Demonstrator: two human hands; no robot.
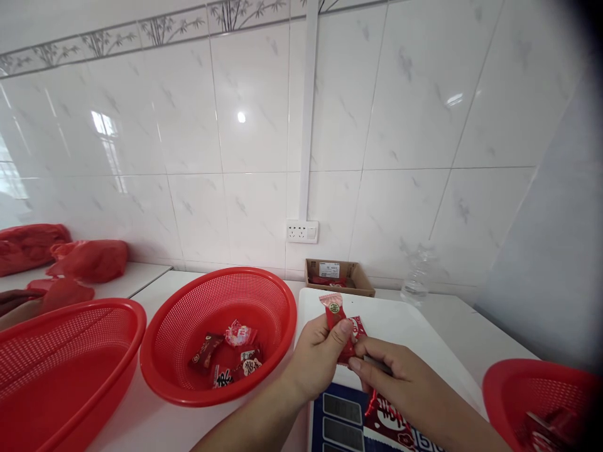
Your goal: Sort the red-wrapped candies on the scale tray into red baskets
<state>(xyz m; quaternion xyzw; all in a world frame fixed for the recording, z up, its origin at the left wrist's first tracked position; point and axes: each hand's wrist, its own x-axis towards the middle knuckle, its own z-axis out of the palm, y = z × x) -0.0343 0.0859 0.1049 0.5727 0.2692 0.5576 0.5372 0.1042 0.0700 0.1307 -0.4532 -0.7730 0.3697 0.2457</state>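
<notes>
My left hand (316, 351) is closed around small red wrapped candies (335, 307), with one pale pink twisted end sticking up past the thumb. Right beside it, the fingertips of my right hand (400, 376) press together at the lower edge of these candies; something dark shows between those fingers, mostly hidden. Below my right hand, a red printed bag (391, 417) with white characters and a red cord lies over the keypad of a scale (343, 409). Both hands are above the front of the scale's white pan (424, 333).
A red perforated basket (219, 276) with several wrapped candies stands left of the scale. Another red basket (108, 307) is farther left, and a third (527, 370) holds packets at right. A cardboard box (362, 279) and a clear plastic container (417, 276) stand near the wall. Another person's hand (14, 304) touches red bags.
</notes>
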